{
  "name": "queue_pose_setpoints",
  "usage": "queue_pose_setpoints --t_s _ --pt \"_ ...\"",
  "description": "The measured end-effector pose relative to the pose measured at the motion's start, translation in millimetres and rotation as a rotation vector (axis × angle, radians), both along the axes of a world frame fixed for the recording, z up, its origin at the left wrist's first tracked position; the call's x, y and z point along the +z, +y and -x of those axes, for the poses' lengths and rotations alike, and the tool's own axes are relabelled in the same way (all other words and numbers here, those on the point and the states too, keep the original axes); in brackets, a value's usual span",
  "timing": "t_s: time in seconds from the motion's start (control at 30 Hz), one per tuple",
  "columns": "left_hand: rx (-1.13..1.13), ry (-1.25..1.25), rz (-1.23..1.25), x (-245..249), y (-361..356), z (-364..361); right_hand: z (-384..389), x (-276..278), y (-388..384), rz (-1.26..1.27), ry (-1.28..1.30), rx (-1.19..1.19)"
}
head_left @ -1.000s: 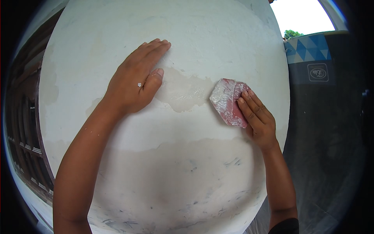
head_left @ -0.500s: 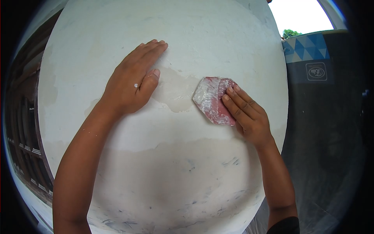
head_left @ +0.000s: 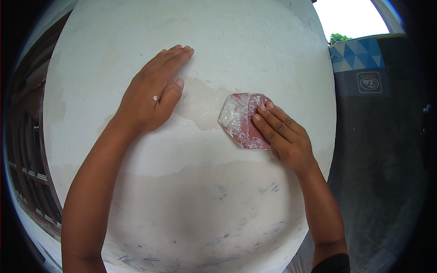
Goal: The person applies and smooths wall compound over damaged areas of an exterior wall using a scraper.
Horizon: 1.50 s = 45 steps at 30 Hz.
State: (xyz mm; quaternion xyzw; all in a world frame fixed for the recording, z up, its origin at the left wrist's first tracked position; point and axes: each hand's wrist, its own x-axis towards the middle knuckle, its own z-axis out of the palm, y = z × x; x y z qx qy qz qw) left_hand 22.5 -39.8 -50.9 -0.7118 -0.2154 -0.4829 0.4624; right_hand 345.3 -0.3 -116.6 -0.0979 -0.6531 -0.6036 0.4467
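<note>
My right hand (head_left: 287,136) grips a reddish, many-sided flat scraper (head_left: 237,120) smeared with white paste. Three fingers lie on its upper face; the thumb is mostly hidden beneath. The scraper's left edge is at the right side of a damp-looking beige patch (head_left: 200,107) on a large white curved surface (head_left: 255,50). On the other side of that patch, my left hand (head_left: 152,91) rests flat on the surface, fingers stretched out together and thumb apart, holding nothing. A small white fleck sticks to the back of it.
A beige, dark-streaked band (head_left: 205,204) spans the lower part of the surface. Dark slatted woodwork (head_left: 29,150) runs along the left. To the right stands a dark panel (head_left: 378,173) with a blue-and-white triangle pattern (head_left: 357,54) and an oval logo.
The scraper and my right hand have shifted slightly left and down across the surface. My left hand has moved a tiny bit left.
</note>
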Motion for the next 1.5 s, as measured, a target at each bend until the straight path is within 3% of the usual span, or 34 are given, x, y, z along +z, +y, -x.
queue_pose_setpoints --t_s 0.3,0.5,0.67,0.9,1.1,1.23,1.3,1.33,1.37,1.43,1.5 --pt "0.004 -0.013 -0.003 -1 0 -1 -19 -6 7 -0.006 0.074 0.015" --pt "-0.003 0.000 -0.010 -1 1 -1 -7 -2 8 0.025 -0.019 -0.007" --pt "0.024 -0.021 -0.024 -2 2 -1 -31 -11 12 0.012 0.093 -0.003" --pt "0.003 -0.007 -0.006 -1 1 -1 -2 6 4 0.032 -0.015 -0.011" --pt "0.019 -0.015 -0.015 -2 1 -3 -35 -17 4 0.011 0.076 -0.043" --pt "0.017 -0.003 -0.023 -1 0 -4 -22 -7 -17 0.120 0.142 0.229" --pt "0.015 -0.003 -0.020 -2 2 -3 2 -2 -27 0.602 0.332 0.973" --pt "0.013 -0.005 -0.020 -1 2 -2 15 7 -34 0.691 0.385 1.134" --pt "0.012 -0.006 -0.019 -1 2 -2 14 16 -38 0.693 0.385 1.132" --pt "0.009 -0.009 -0.018 -2 3 -2 11 29 -42 1.110 0.442 1.062" --pt "0.012 -0.013 -0.016 -2 2 -2 13 36 -37 1.169 0.456 1.016"
